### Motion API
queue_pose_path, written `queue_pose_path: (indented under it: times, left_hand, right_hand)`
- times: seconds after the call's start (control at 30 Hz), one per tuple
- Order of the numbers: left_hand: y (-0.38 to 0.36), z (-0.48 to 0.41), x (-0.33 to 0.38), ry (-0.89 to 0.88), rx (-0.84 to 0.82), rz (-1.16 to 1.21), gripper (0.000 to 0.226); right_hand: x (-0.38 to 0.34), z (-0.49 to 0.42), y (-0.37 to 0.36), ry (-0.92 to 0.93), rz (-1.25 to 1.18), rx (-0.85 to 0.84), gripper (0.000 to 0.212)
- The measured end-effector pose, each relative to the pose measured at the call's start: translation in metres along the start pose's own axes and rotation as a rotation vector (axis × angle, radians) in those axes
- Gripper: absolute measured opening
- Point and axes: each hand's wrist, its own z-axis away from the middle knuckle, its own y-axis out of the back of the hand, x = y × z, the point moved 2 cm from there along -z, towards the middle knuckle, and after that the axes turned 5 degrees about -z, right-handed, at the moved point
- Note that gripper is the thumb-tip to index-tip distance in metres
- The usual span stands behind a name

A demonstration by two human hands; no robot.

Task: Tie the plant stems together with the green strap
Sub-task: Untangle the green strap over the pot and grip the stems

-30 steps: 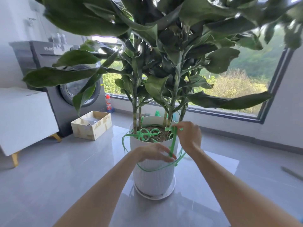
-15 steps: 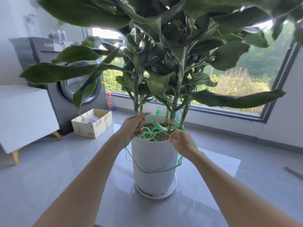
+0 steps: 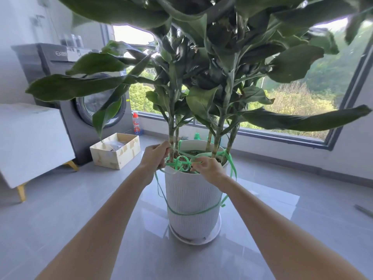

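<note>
— While the plant stems point(image 3: 171, 138) are being grasped, where is the green strap point(image 3: 176, 163) seen?
— Coiled on the soil, looped about the stems, and slung round the white pot point(image 3: 191, 199). It is pinched by the right hand point(image 3: 209, 168) at the rim's 6 o'clock. The 9 o'clock stems are clenched by the left hand point(image 3: 155, 156).

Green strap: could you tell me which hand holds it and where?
Both hold the green strap: left hand at the left stems; right hand at its middle loops.
</note>
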Motion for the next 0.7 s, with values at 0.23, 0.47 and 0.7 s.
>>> queue_pose_path:
  times: [0.23,0.47,0.7]
  left_hand:
    - [0.009,-0.013,0.006,-0.020,0.091,0.379,0.032]
    - [0.007,-0.020,0.006,-0.080,0.055,0.481,0.024]
    - [-0.002,-0.011,0.007,-0.057,0.004,0.552,0.036]
  right_hand:
    - [0.017,0.015,0.006,0.023,0.636,-0.049,0.026]
    - [0.030,0.028,0.016,-0.210,0.869,-0.356,0.022]
    - [0.034,0.023,0.007,-0.223,0.776,-0.428,0.021]
